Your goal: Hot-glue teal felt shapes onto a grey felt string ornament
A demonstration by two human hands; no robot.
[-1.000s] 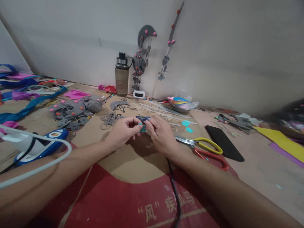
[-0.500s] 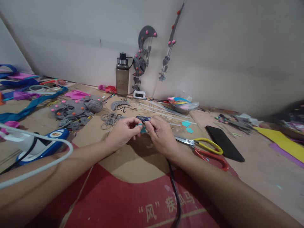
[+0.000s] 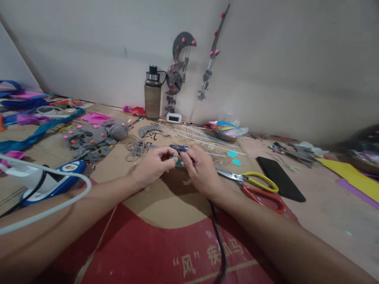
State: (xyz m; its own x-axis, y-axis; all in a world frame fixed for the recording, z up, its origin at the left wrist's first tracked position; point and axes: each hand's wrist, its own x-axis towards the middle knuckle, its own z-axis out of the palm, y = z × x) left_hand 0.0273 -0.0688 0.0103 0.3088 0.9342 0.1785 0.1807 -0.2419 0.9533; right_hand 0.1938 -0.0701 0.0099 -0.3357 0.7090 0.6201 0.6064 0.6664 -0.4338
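My left hand (image 3: 153, 165) and my right hand (image 3: 199, 167) meet over the cardboard sheet (image 3: 166, 197), fingertips pinched together on a small teal cutout (image 3: 179, 161). A dark blue glittery piece (image 3: 178, 148) lies just behind the fingers. Two more teal cutouts (image 3: 233, 157) rest on the cardboard to the right. Scissors with a yellow and a red handle (image 3: 254, 185) lie beside my right wrist. A black cord (image 3: 218, 240) runs from under my right hand toward me.
A water bottle (image 3: 152, 94) and a small white clock (image 3: 173, 117) stand by the wall, under hanging grey ornaments (image 3: 177, 71). Grey felt pieces and yarn (image 3: 94, 138) lie left, a blue and white tool (image 3: 50, 179) nearer. A black phone (image 3: 280, 177) and yellow sheet (image 3: 352, 173) lie right.
Both hands stay together on the teal cutout; the fingers shift slightly and the piece sits a little lower between them. Nothing else has moved.
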